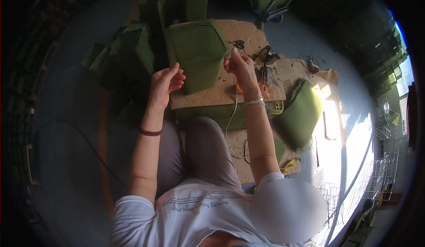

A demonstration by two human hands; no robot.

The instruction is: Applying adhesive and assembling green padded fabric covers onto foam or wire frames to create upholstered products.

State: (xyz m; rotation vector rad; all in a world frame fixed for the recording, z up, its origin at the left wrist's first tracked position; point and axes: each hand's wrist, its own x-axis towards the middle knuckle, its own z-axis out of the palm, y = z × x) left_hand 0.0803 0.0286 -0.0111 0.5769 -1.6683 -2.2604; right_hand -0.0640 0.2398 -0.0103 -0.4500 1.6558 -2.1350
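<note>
A dark green box-shaped piece of stiff sheet material stands on the cardboard-covered work surface in front of me, one broad face toward me. My left hand is by its lower left edge, thumb raised and apart from the loosely bent fingers, with nothing seen in it. Beside the right edge of the piece is my right hand, its fingers curled in and thumb up. What those fingers hold, if anything, is too small to make out. Black-handled scissors lie just beyond the right hand.
Several similar green boxes crowd the floor at the left and back. An orange tool and a white cord are right of the work surface. Further right lies a folded green sheet on cardboard. A wheeled cart stands behind.
</note>
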